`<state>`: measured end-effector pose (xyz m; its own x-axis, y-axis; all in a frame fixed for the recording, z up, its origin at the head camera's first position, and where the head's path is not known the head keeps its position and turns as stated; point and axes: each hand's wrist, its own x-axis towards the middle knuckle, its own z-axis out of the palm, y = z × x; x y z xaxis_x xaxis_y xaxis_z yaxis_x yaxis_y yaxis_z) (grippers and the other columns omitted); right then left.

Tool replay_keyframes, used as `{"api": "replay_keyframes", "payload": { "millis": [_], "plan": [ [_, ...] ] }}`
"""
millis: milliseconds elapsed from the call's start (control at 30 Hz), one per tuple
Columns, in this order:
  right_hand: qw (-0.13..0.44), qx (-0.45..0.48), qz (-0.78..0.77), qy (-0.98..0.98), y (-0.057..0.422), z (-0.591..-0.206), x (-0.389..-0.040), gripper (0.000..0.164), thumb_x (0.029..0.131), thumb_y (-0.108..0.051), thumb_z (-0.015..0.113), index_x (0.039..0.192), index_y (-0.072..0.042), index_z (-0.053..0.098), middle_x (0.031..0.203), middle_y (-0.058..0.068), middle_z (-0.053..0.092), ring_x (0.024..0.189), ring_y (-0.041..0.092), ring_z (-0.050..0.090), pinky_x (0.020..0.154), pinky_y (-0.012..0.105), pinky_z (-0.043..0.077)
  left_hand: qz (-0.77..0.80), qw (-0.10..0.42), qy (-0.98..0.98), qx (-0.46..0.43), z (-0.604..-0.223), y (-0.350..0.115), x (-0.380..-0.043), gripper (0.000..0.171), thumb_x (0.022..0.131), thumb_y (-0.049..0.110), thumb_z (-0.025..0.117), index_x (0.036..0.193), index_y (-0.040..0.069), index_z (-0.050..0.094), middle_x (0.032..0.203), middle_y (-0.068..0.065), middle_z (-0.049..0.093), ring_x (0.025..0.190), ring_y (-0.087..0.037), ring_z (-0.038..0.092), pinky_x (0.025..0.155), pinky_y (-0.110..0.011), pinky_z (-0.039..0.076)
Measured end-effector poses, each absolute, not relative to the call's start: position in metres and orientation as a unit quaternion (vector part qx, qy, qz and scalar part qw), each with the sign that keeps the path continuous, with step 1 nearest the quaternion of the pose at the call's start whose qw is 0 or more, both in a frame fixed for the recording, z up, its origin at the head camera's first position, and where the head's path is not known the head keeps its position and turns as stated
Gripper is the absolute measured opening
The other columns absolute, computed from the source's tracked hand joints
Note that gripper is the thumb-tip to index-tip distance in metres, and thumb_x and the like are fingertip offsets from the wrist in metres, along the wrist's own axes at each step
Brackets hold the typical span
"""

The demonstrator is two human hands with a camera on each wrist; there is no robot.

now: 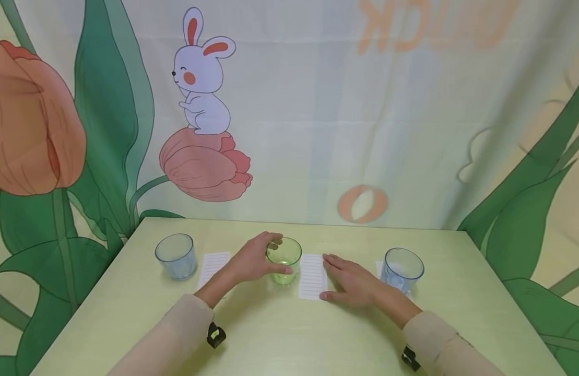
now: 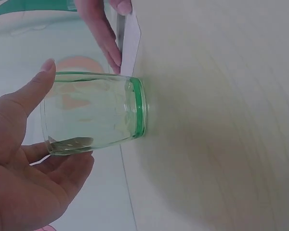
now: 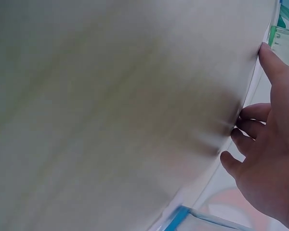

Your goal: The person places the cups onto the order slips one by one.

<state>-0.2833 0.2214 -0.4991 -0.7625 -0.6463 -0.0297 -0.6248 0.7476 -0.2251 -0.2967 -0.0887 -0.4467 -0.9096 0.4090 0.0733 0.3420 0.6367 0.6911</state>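
Note:
Near the middle of the table, my left hand (image 1: 253, 259) grips a clear green glass cup (image 1: 284, 261), thumb on the near side and fingers around the far side by the rim. The left wrist view shows the cup (image 2: 94, 113) with its green base at the tabletop. Just right of it lies a small white lined paper pad (image 1: 312, 277). My right hand (image 1: 352, 282) lies along the pad's right edge, thumb and fingers spread, fingertips touching that edge. In the right wrist view the fingertips (image 3: 238, 120) meet the table beside the pad's thin side.
A blue glass cup (image 1: 176, 257) stands at the left, with another lined paper (image 1: 215, 265) beside it, partly behind my left wrist. At the right, a second blue glass cup (image 1: 402, 269) overlaps a further white paper. A printed curtain (image 1: 289, 130) hangs behind the table's back edge.

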Motion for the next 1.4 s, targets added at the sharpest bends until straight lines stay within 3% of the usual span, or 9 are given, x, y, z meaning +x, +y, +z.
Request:
{"api": "replay_keyframes", "payload": {
  "millis": [200,633,1200,1400],
  "plan": [
    [0.066,-0.347,-0.084,0.932,0.223,-0.495,-0.283,0.091,0.104,-0.058,0.06,0.161,0.008,0.034,0.172,0.022,0.026,0.158,0.043,0.026,0.125,0.057,0.03,0.383,0.037,0.904,0.189,-0.439,-0.075,-0.298,0.092,0.079,0.043,0.095,0.15,0.0,0.054,0.139,-0.016,0.066,0.128,-0.032,0.063,0.107,-0.049,0.052],
    [0.067,-0.348,-0.088,0.931,0.22,-0.499,-0.284,0.089,0.104,-0.058,0.06,0.161,0.006,0.035,0.171,0.025,0.026,0.157,0.043,0.026,0.125,0.058,0.029,0.371,0.043,0.895,0.246,-0.44,-0.027,-0.302,0.094,0.081,0.044,0.094,0.152,-0.002,0.051,0.142,-0.019,0.063,0.129,-0.033,0.062,0.107,-0.048,0.052],
    [0.082,-0.335,-0.078,0.935,0.22,-0.493,-0.284,0.091,0.104,-0.058,0.06,0.165,0.003,0.03,0.172,0.023,0.023,0.159,0.04,0.023,0.126,0.056,0.028,0.366,0.052,0.9,0.231,-0.452,-0.018,-0.303,0.097,0.081,0.051,0.092,0.155,0.006,0.049,0.145,-0.012,0.059,0.132,-0.029,0.06,0.109,-0.046,0.051],
    [0.076,-0.339,-0.081,0.934,0.219,-0.495,-0.284,0.09,0.104,-0.057,0.061,0.164,0.003,0.03,0.172,0.024,0.023,0.158,0.041,0.025,0.125,0.056,0.029,0.366,0.055,0.899,0.234,-0.456,-0.021,-0.305,0.102,0.081,0.053,0.091,0.156,0.002,0.046,0.144,-0.013,0.06,0.132,-0.029,0.059,0.11,-0.045,0.05]
  ]
}}
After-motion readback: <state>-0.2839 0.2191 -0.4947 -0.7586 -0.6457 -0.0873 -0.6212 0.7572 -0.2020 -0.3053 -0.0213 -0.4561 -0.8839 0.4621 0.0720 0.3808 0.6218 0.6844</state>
